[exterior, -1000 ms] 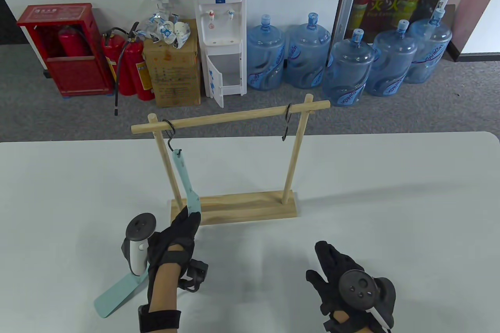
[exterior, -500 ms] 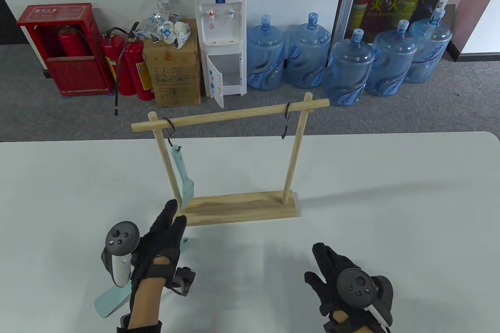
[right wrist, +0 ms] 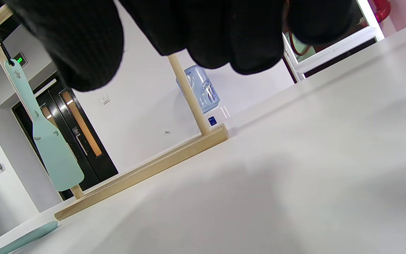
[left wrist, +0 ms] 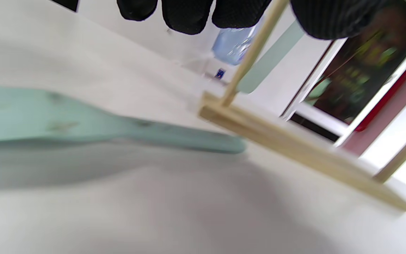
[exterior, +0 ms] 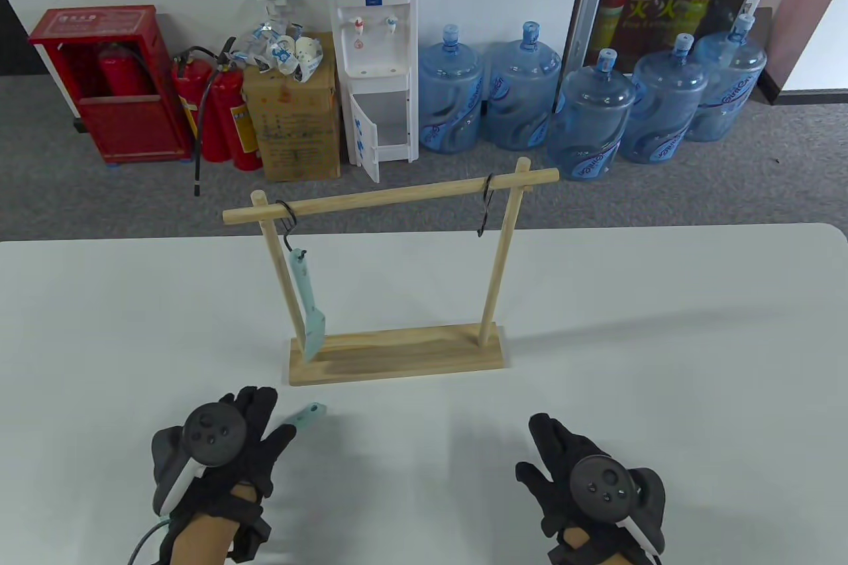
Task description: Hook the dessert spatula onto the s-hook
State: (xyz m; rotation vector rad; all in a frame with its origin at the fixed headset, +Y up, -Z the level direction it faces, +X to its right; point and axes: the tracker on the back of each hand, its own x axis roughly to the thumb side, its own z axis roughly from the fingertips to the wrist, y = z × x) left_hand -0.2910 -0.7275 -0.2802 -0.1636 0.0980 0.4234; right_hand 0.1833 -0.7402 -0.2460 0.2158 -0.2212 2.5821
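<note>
A mint dessert spatula (exterior: 309,303) hangs by its handle hole from the left black s-hook (exterior: 289,228) on the wooden rack's bar (exterior: 397,195). Its blade sits just above the rack base (exterior: 397,359). It also shows in the right wrist view (right wrist: 53,148) and the left wrist view (left wrist: 270,61). A second mint spatula (exterior: 306,416) lies flat on the table, mostly hidden under my left hand (exterior: 255,416); in the left wrist view (left wrist: 83,123) it lies below the fingers, untouched. The right s-hook (exterior: 485,207) is bare. My right hand (exterior: 550,446) is empty, low over the table.
The white table (exterior: 662,340) carries only the rack and the spatulas. Behind its far edge stand water jugs (exterior: 586,121), a water dispenser (exterior: 374,55), a cardboard box (exterior: 291,121) and fire extinguishers (exterior: 222,114) on the floor.
My left hand has let go of the hanging spatula's blade and drawn back toward me, over the second spatula. The hung spatula has swung back to hang free. The right hand has stayed put.
</note>
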